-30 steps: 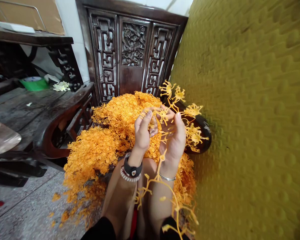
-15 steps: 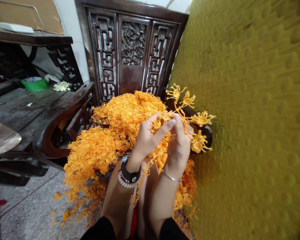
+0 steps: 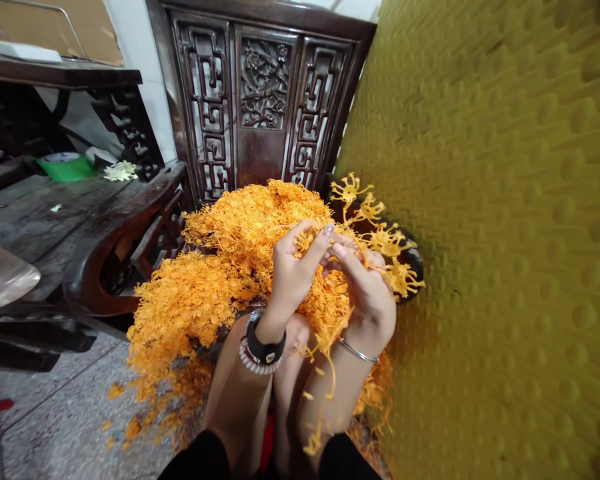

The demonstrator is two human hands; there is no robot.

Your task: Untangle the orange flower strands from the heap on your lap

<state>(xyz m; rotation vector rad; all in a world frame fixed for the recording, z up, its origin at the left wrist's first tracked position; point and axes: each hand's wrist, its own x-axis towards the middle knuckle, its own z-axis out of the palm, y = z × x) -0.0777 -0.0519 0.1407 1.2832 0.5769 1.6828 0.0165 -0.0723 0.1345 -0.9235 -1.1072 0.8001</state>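
Before me my right hand (image 3: 375, 297) pinches an orange plastic flower sprig (image 3: 387, 241), its branches with spidery flower heads spreading to the right and upward. My left hand (image 3: 291, 267) is closed, thumb and forefinger pinching at the sprig's near end beside the right fingertips; the exact contact is partly hidden. Behind and below both hands lies a big heap of orange plastic flower pieces (image 3: 190, 300). Thin orange strands and small bits (image 3: 330, 373) show over my right forearm, below the hands.
A dark carved wooden chair back (image 3: 263, 150) stands behind the heap. At the left is a dark wooden seat (image 3: 75, 220) with green tape (image 3: 66, 167) and pale flower pieces (image 3: 121, 171). A yellow-green bumpy mat (image 3: 505, 233) rises at the right. Orange pieces lie on the floor (image 3: 55, 413).
My right hand has shifted a little right and down and turned, and the sprig has tilted with it. The loose orange strand moved from beside my left wrist to over my right forearm.
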